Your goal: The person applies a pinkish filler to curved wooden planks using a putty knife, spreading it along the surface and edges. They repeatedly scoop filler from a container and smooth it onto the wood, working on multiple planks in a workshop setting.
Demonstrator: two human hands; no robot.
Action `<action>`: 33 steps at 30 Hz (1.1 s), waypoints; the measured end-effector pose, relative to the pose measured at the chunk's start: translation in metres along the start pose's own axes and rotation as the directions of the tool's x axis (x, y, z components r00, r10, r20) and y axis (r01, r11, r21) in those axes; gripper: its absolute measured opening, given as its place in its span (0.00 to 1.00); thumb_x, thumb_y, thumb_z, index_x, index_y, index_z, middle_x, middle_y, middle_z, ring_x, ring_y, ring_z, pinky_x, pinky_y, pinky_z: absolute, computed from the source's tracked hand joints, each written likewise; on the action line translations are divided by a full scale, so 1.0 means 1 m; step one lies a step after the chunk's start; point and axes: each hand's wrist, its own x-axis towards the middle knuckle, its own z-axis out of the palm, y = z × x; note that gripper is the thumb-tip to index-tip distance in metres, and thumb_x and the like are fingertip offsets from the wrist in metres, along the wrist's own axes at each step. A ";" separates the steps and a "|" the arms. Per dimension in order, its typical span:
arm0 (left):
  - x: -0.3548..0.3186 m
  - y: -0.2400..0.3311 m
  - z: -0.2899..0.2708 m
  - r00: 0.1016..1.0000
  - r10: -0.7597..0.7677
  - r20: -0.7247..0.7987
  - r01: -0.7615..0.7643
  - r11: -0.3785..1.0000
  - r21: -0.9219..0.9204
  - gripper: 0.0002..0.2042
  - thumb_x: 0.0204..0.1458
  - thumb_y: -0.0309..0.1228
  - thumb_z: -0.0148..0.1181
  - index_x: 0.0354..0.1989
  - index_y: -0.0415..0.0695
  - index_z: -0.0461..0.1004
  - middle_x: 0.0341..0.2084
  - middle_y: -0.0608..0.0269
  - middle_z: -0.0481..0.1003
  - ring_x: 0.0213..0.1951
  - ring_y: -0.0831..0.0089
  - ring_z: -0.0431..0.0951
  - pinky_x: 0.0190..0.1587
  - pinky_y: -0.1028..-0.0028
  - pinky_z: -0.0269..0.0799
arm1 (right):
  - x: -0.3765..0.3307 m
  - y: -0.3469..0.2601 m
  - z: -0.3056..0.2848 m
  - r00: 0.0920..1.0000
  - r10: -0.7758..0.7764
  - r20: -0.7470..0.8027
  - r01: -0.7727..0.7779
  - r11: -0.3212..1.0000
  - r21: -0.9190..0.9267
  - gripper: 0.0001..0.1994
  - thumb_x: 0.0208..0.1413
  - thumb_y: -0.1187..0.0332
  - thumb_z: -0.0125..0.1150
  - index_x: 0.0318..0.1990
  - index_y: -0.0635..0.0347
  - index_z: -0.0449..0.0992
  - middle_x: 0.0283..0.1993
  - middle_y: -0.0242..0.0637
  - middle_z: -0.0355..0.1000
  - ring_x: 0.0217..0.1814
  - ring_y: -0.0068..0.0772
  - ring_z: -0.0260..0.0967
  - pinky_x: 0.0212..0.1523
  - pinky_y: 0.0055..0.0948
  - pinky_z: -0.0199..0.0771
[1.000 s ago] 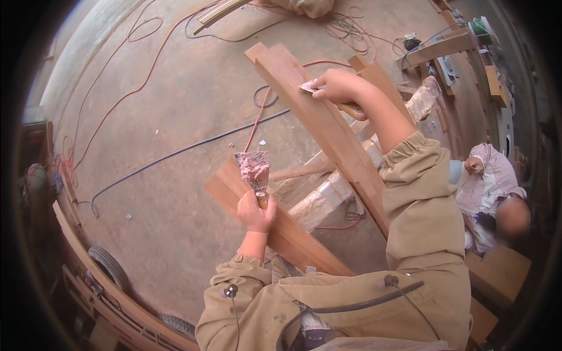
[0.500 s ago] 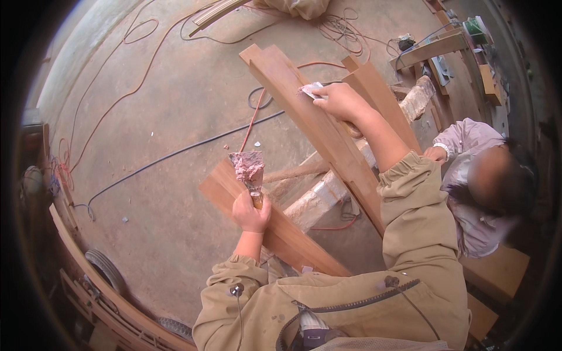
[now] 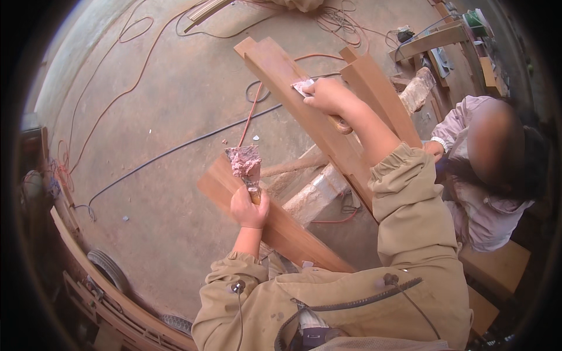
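My left hand [image 3: 249, 206] grips the handle of a putty knife [image 3: 244, 166] whose blade is loaded with pinkish filler, held upright over a reddish wooden board [image 3: 281, 231]. My right hand [image 3: 329, 96] reaches forward and presses a second, smaller scraper [image 3: 302, 88] flat against a long curved wooden plank [image 3: 293, 82] that runs up and away from me. Its wooden handle pokes out below my palm. Both sleeves are olive green.
Another person [image 3: 489, 175] in a light shirt crouches at the right, close to my right elbow. More planks [image 3: 374, 88] lean beside the curved one on a rough trestle [image 3: 319, 190]. Red and black cables [image 3: 175, 146] trail over the concrete floor. A tyre [image 3: 108, 269] lies lower left.
The person at the right has come nearer and leaned in toward the planks. My right hand has slid a little down and left along the curved plank. My left hand stays put.
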 end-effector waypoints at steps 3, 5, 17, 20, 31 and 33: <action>-0.002 -0.003 -0.002 1.000 -0.003 0.009 0.003 1.000 0.000 0.11 0.37 0.35 0.60 0.23 0.43 0.66 0.18 0.56 0.68 0.23 0.55 0.69 0.27 0.62 0.64 | -0.011 -0.005 -0.012 0.988 -0.038 0.151 0.039 0.999 -0.008 0.19 0.48 0.62 0.57 0.50 0.49 0.72 0.46 0.50 0.70 0.46 0.46 0.69 0.48 0.34 0.66; -0.003 -0.004 -0.002 1.000 0.001 0.007 -0.001 1.000 -0.009 0.11 0.37 0.36 0.60 0.23 0.43 0.66 0.17 0.55 0.68 0.23 0.55 0.69 0.27 0.62 0.63 | -0.006 0.014 -0.007 0.997 -0.074 0.011 0.073 0.994 0.085 0.19 0.47 0.61 0.57 0.50 0.48 0.73 0.46 0.50 0.70 0.46 0.46 0.69 0.48 0.34 0.66; -0.003 -0.004 0.000 1.000 0.007 0.015 -0.007 1.000 -0.007 0.11 0.37 0.35 0.60 0.24 0.43 0.67 0.18 0.55 0.68 0.23 0.54 0.69 0.27 0.62 0.63 | -0.021 0.025 -0.013 0.999 0.008 -0.054 -0.001 0.992 0.128 0.19 0.46 0.63 0.56 0.50 0.48 0.72 0.45 0.47 0.71 0.47 0.46 0.69 0.48 0.36 0.67; -0.001 -0.001 0.000 1.000 0.016 0.008 -0.016 1.000 0.015 0.11 0.38 0.35 0.59 0.24 0.43 0.67 0.18 0.55 0.69 0.23 0.54 0.69 0.27 0.62 0.64 | -0.021 0.031 0.008 0.992 0.048 -0.118 -0.036 0.994 0.101 0.19 0.47 0.63 0.56 0.49 0.49 0.73 0.45 0.47 0.71 0.46 0.46 0.69 0.48 0.36 0.68; 0.003 0.000 0.003 1.000 0.015 -0.003 -0.015 1.000 -0.021 0.11 0.38 0.35 0.59 0.25 0.42 0.68 0.18 0.53 0.69 0.23 0.53 0.70 0.26 0.62 0.64 | -0.021 0.045 0.022 0.983 0.031 -0.181 -0.001 0.987 0.162 0.19 0.47 0.63 0.56 0.50 0.44 0.73 0.45 0.44 0.71 0.47 0.44 0.69 0.48 0.36 0.67; -0.004 -0.006 0.001 0.999 0.005 0.033 -0.004 1.000 -0.021 0.11 0.38 0.35 0.59 0.25 0.42 0.68 0.18 0.53 0.69 0.23 0.53 0.70 0.26 0.62 0.64 | -0.027 0.047 0.024 0.994 0.044 -0.101 -0.037 0.997 0.075 0.19 0.48 0.63 0.55 0.50 0.43 0.72 0.46 0.44 0.71 0.48 0.44 0.69 0.49 0.36 0.67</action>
